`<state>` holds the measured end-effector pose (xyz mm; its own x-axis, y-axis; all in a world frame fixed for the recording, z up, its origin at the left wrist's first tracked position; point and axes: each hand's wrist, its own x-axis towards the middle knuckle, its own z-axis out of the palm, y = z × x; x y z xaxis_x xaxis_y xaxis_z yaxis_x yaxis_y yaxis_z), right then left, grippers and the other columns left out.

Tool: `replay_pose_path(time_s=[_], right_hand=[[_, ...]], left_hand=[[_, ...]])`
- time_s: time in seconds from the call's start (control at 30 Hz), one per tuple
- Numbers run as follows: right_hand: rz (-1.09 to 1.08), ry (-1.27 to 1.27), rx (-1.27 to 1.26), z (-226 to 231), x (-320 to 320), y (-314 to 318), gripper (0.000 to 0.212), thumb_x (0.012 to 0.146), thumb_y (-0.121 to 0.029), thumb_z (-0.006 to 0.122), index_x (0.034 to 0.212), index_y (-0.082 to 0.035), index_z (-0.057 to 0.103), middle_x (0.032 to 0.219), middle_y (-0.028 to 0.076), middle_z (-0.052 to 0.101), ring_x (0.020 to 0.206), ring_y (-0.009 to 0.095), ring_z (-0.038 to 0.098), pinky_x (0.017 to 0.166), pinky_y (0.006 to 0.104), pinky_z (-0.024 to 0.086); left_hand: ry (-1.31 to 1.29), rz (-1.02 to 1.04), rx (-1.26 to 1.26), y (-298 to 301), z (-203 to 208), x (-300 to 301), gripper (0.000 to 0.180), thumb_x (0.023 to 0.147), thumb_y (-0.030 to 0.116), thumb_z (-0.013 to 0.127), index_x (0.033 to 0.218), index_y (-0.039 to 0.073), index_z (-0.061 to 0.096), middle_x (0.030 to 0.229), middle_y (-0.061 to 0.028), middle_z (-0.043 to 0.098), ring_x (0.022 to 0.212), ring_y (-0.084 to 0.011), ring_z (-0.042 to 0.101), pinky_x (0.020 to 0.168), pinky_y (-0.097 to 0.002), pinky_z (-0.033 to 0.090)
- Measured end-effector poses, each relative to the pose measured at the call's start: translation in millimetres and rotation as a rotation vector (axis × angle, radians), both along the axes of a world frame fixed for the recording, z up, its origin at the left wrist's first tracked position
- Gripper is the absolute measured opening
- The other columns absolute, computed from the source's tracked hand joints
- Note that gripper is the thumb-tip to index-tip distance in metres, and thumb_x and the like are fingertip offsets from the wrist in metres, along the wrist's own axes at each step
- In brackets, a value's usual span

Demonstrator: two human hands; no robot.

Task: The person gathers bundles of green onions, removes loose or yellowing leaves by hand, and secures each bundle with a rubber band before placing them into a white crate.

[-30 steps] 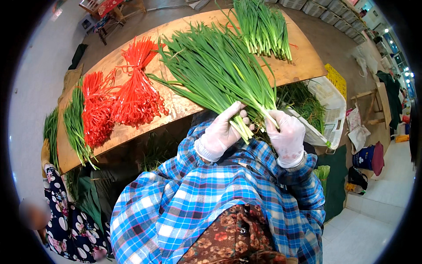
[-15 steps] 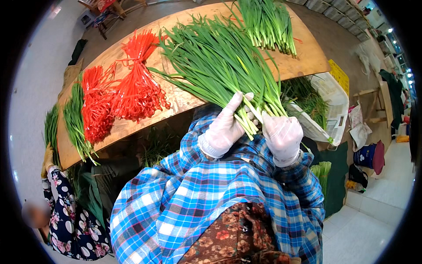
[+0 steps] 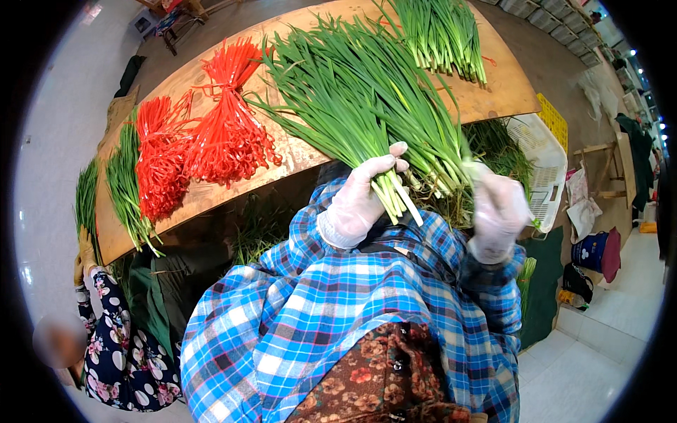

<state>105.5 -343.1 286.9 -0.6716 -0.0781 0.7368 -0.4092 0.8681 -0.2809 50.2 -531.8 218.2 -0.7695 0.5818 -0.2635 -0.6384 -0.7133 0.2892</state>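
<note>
My left hand (image 3: 356, 201), in a thin white glove, is closed around the pale stem ends of a bunch of garlic chives (image 3: 345, 123). Their long flat leaves reach away over the wooden table (image 3: 296, 151). Beside that bunch, to its right, more loose chives (image 3: 423, 134) lie with their white ends at the near edge. My right hand (image 3: 499, 211), gloved too, is apart from the bunch, over the crate side. Its fingers are curled and blurred; a faint pale streak shows at the fingertips, too smeared to name.
Red ties (image 3: 229, 134) lie in two heaps on the table's left part. A trimmed chive bunch (image 3: 444, 39) lies at the far right. A white crate (image 3: 546, 169) with green scraps stands right of the table. At far left, a co-worker's gloved hand (image 3: 86, 247) touches other chives.
My right hand has moved right, away from the stem ends beside my left hand. My left hand keeps its grip, and its bunch now shows apart from the chives to its right.
</note>
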Motion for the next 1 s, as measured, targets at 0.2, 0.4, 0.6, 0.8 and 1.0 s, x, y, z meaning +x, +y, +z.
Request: replay_pose_path(time_s=[0.2, 0.4, 0.6, 0.8, 1.0], right_hand=[[-0.414, -0.062, -0.491, -41.1, 28.8, 83.6, 0.011, 0.080, -0.001, 0.063, 0.090, 0.000, 0.065, 0.080, 0.004, 0.064, 0.071, 0.010, 0.056, 0.066, 0.0224, 0.045], [-0.719, -0.689, 0.235, -152.8, 67.5, 149.4, 0.022, 0.078, -0.032, 0.060, 0.073, -0.011, 0.064, 0.064, 0.017, 0.060, 0.059, 0.033, 0.060, 0.056, 0.0408, 0.047], [-0.186, -0.958, 0.428, -99.5, 49.5, 91.0, 0.028, 0.073, -0.036, 0.061, 0.081, -0.010, 0.067, 0.074, 0.012, 0.064, 0.067, 0.030, 0.062, 0.059, 0.0385, 0.049], [-0.117, -0.396, -0.210, -24.6, -6.9, 34.0, 0.014, 0.074, -0.018, 0.067, 0.082, -0.006, 0.065, 0.078, 0.010, 0.064, 0.070, 0.026, 0.062, 0.062, 0.0310, 0.048], [-0.130, -0.484, 0.138, -48.1, -39.2, 25.6, 0.017, 0.073, -0.025, 0.066, 0.076, -0.008, 0.064, 0.074, 0.009, 0.060, 0.069, 0.028, 0.059, 0.060, 0.0354, 0.046]], left_hand=[[0.006, -0.050, 0.115, -9.3, -0.6, -0.1, 0.030, 0.083, 0.018, 0.056, 0.110, 0.009, 0.055, 0.077, -0.0010, 0.061, 0.074, -0.0165, 0.057, 0.084, -0.0416, 0.046], [-0.027, -0.032, 0.373, -20.4, 1.6, 5.8, 0.028, 0.087, 0.020, 0.052, 0.112, 0.009, 0.054, 0.081, -0.0035, 0.063, 0.085, -0.0191, 0.060, 0.091, -0.0491, 0.042], [-0.093, -0.055, 0.619, -16.5, -6.4, 12.7, 0.053, 0.086, 0.028, 0.055, 0.133, 0.013, 0.036, 0.088, -0.0016, 0.059, 0.085, -0.0158, 0.058, 0.084, -0.0418, 0.044], [-0.201, -0.123, 0.547, -2.5, -14.2, 23.3, 0.063, 0.083, 0.032, 0.060, 0.135, 0.012, 0.032, 0.087, -0.0014, 0.057, 0.087, -0.0180, 0.057, 0.082, -0.0372, 0.043], [-0.069, -0.140, 0.399, -2.7, -9.7, 16.2, 0.016, 0.092, 0.020, 0.047, 0.103, 0.010, 0.053, 0.061, 0.0037, 0.041, 0.052, -0.0080, 0.037, 0.056, -0.0253, 0.035]])
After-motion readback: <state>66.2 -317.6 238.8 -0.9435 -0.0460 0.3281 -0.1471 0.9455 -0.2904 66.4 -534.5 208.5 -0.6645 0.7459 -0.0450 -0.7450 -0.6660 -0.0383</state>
